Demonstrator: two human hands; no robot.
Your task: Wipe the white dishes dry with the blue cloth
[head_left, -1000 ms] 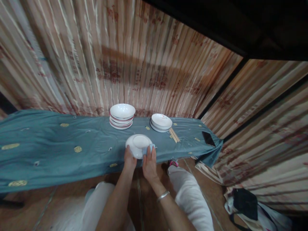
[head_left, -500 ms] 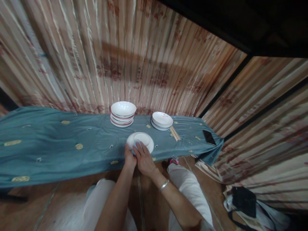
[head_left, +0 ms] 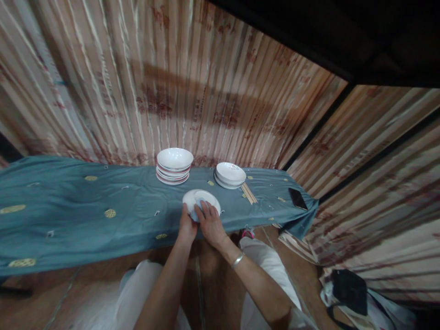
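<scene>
A white plate (head_left: 191,197), its foot ring facing up, is at the front edge of the cloth-covered table. My left hand (head_left: 187,225) grips the near left rim, thumb on top. Pressed against the plate's underside is a pale blue cloth (head_left: 195,214), bunched beneath the fingers of my right hand (head_left: 210,225). Part of the cloth is hidden by those fingers. Behind the plate, a stack of white bowls (head_left: 174,160) with red bands stands to the left. Further right sits a stack of shallow white dishes (head_left: 231,173) with a floral print.
Wooden chopsticks (head_left: 249,193) lie beside the shallow dishes. A black phone (head_left: 297,199) rests near the right end of the teal tablecloth (head_left: 79,220). Pleated curtains (head_left: 206,91) hang behind the table. On the floor at right is a dark bag (head_left: 349,291).
My right hand has slid the cloth slightly right and toward me across the plate's underside. My left hand keeps its grip on the rim. The view has shifted slightly.
</scene>
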